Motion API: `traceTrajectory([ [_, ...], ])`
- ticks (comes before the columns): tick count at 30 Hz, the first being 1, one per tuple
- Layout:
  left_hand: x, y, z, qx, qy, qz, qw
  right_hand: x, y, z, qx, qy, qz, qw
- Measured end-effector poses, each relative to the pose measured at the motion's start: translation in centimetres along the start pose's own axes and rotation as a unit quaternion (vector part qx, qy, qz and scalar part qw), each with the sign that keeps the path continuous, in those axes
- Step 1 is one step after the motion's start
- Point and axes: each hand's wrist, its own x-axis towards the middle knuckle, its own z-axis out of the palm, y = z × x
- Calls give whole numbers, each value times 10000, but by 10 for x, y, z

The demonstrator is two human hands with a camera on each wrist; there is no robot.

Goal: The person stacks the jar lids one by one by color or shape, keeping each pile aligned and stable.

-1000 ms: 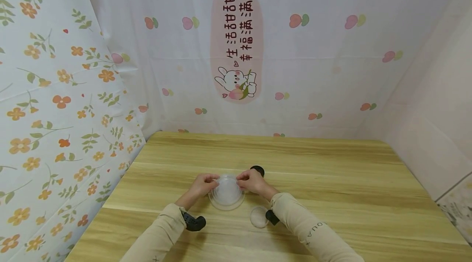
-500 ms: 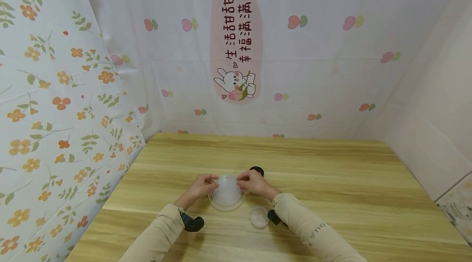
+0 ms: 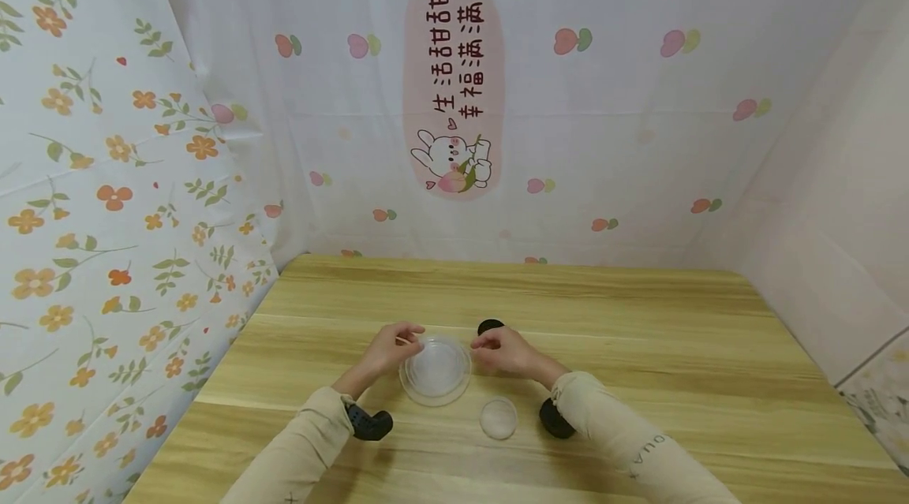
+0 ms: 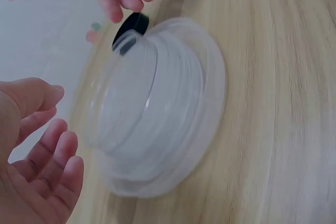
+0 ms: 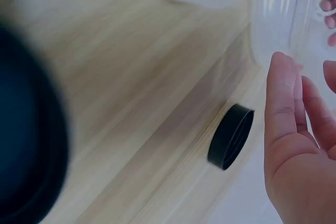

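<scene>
Several clear plastic round pieces, one inside or on another, make a low stack [image 3: 435, 400] on the table. My left hand [image 3: 387, 348] is just left of it, and in the left wrist view its loosely bent fingers are apart from the plastic wall [image 4: 178, 103]. On the other side my right hand [image 3: 506, 352] is off the rim, fingers relaxed and holding nothing. A black round lid [image 5: 231, 137] stands on the table behind the right hand, partly hidden by it in the head view. Nearer to me lies a small clear disc [image 3: 499, 419].
The wooden table [image 3: 639, 346] meets patterned cloth [image 3: 568, 133] at the back and left. A black device [image 3: 371, 423] sits at the left cuff, and a black round piece [image 3: 557, 419] shows by the right cuff.
Both hands have let go of the stack's rim: the left hand has lifted slightly and the right hand has moved away to the right. The stack stays in place.
</scene>
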Motion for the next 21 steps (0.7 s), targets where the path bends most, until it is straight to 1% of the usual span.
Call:
traceTrajectory([
  [5,3,13,7,-6,-208,249,9995,-12,6,-8,6,-118,72,9999],
  [10,6,23,19,-87,-478,589,9971,-22,9,-15,45,-217,96,9997],
  [14,8,31,32,-4,-801,897,9927,-29,11,-18,157,-276,159,9994],
  [18,8,39,44,164,-1187,1072,9870,-36,12,-20,358,-367,223,9984],
  [21,8,45,53,312,-1496,1195,9810,-40,15,-20,347,-429,163,9983],
])
